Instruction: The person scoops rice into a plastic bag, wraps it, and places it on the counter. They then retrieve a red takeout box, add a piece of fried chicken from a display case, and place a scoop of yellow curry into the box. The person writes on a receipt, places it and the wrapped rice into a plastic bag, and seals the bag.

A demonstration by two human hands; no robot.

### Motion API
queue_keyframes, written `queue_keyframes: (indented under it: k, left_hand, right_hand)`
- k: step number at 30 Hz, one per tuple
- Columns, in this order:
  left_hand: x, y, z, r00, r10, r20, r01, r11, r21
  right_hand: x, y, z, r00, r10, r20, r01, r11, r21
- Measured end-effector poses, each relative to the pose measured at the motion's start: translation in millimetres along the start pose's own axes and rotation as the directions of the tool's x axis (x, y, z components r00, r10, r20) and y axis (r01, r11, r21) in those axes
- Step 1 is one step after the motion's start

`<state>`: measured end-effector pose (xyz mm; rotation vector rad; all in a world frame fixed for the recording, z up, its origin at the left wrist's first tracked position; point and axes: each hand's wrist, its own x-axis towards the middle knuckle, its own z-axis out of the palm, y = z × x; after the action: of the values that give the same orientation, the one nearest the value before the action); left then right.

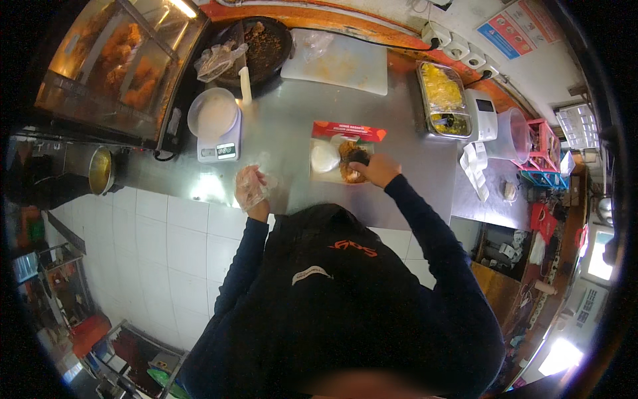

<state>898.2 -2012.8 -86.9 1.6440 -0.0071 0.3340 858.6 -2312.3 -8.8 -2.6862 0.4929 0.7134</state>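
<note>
Viewed from the head, the dark rounded thing [359, 157] sits at the fingertips of the person's right hand [384, 171], which pinches it; the fingers hide part of its surface. It is over the golden-brown, crumbly fried piece [349, 174] in the open, pale-lined square food box [325, 178], though I can't tell whether the two touch. The right arm, in a dark long sleeve [425, 219], slants inward from the right, its hand reaching leftward over the box's edge. The left hand [252, 188], in a clear, crinkled plastic glove, is raised near the counter's front edge, well apart from the box, fingers loosely curled; I can't tell whether they hold anything. The dark thing's rounded end points left, away from the palm; its long axis is unclear. The fried piece lies lengthwise from near to far, beside a smooth white mound [325, 156] on its left. The box's red printed flap [349, 130] stretches left to right along the far side, on the grey metal counter [279, 136].
</note>
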Motion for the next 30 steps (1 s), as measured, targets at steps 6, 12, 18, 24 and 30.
queue_keyframes:
  k: [6, 12, 18, 24, 30]
  left_hand:
    - [-10, 2, -5, 0.993, -0.102, -0.057, 0.097, 0.991, -0.096]
    - [-14, -3, -17, 0.996, -0.019, -0.09, 0.017, 1.0, -0.016]
    - [-1, -11, -46, 0.966, -0.184, -0.18, 0.161, 0.978, -0.134]
    - [26, 7, -65, 0.823, -0.562, 0.083, 0.484, 0.616, -0.621]
    - [60, 36, -66, 0.845, -0.499, 0.191, 0.49, 0.581, -0.65]
  right_hand:
    - [-15, 11, -11, 0.997, -0.047, -0.067, 0.05, 0.998, 0.042]
    - [17, 9, 10, 0.998, -0.013, -0.061, 0.002, 0.982, -0.188]
    - [-26, -4, -129, 0.958, -0.222, 0.182, 0.154, 0.932, 0.327]
    - [74, -94, -155, 0.905, -0.422, -0.058, 0.382, 0.744, 0.547]
    - [249, -202, -74, 0.895, -0.347, -0.28, 0.341, 0.937, -0.073]
